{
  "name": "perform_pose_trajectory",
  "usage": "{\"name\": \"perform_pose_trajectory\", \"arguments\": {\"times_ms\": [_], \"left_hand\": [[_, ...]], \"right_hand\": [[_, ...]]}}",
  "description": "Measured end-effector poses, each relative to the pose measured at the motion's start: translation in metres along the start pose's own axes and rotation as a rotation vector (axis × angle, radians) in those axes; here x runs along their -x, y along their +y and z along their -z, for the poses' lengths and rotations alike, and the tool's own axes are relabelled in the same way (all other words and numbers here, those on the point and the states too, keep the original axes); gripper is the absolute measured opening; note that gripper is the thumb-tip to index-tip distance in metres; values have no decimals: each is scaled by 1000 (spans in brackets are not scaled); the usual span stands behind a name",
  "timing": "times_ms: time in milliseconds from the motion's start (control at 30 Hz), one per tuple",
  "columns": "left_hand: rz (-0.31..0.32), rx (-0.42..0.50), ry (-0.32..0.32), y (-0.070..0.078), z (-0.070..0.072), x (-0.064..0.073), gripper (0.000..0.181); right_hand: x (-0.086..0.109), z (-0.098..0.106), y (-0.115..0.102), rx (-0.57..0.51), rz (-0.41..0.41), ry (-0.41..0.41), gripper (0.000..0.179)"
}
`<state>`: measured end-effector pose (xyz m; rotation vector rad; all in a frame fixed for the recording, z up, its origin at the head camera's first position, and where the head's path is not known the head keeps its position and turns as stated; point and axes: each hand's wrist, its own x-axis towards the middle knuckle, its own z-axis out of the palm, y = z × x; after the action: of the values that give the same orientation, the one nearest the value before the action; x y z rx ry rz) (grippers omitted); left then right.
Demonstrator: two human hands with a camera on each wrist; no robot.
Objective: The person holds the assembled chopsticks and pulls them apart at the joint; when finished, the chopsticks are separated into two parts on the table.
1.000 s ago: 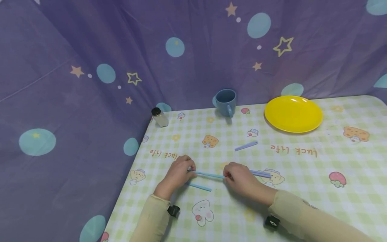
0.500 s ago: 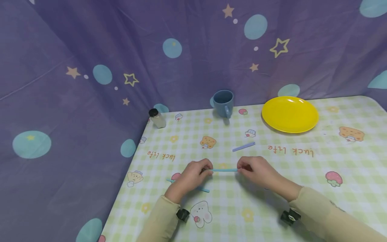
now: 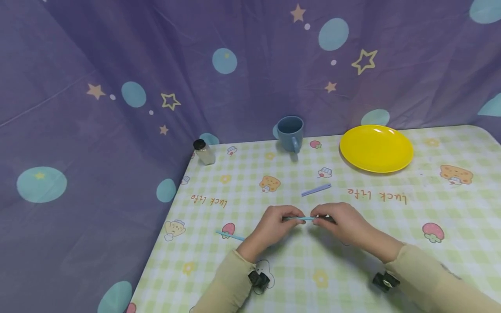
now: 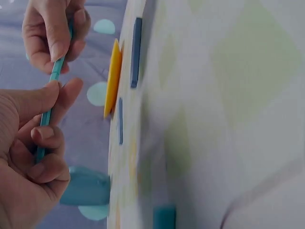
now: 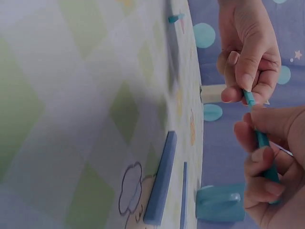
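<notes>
Both hands meet above the middle of the table on one slim turquoise chopstick (image 3: 307,218). My left hand (image 3: 275,224) pinches its left part between thumb and forefinger, the other fingers curled along it. My right hand (image 3: 344,221) grips the right part, fingertips close to the left ones. A seam crosses the chopstick between the hands in the left wrist view. Another turquoise chopstick (image 3: 231,236) lies on the cloth, partly behind the left forearm. One short violet-blue stick (image 3: 316,190) lies beyond the hands; a second violet-blue stick (image 5: 162,181), under the right hand, is mostly hidden in the head view.
A blue mug (image 3: 290,134) and a yellow plate (image 3: 376,150) stand along the table's back edge. At the back left corner is a small black-capped jar (image 3: 205,152). A purple curtain (image 3: 250,78) hangs behind the checked tablecloth (image 3: 462,208).
Both hands have moved right with the turquoise chopstick, the right hand also rising a little. Since half a second ago, the left hand has slid toward the right, narrowing the gap between them.
</notes>
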<state>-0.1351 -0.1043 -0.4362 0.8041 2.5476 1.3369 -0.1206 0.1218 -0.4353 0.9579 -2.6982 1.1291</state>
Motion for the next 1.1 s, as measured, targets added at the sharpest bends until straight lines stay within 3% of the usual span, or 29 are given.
{"name": "perform_pose_trajectory", "arguments": {"times_ms": [267, 433, 567, 700, 833, 933, 1100], "left_hand": [[-36, 10, 39, 4, -12, -4, 12], [-44, 60, 61, 5, -17, -4, 12], [-34, 103, 59, 4, -21, -5, 11], [-15, 108, 75, 0, -20, -5, 11], [21, 87, 95, -4, -15, -6, 11], [43, 83, 66, -7, -11, -9, 13], [84, 113, -8, -16, -11, -17, 26]], "right_hand": [[5, 8, 6, 13, 43, 21, 11], [9, 10, 6, -3, 70, 72, 17], [11, 11, 7, -26, 61, 58, 17], [13, 16, 10, -22, 17, 18, 19], [15, 22, 13, 6, -76, 32, 12], [15, 23, 15, 43, -143, 74, 4], [18, 22, 20, 103, -197, 134, 11]]}}
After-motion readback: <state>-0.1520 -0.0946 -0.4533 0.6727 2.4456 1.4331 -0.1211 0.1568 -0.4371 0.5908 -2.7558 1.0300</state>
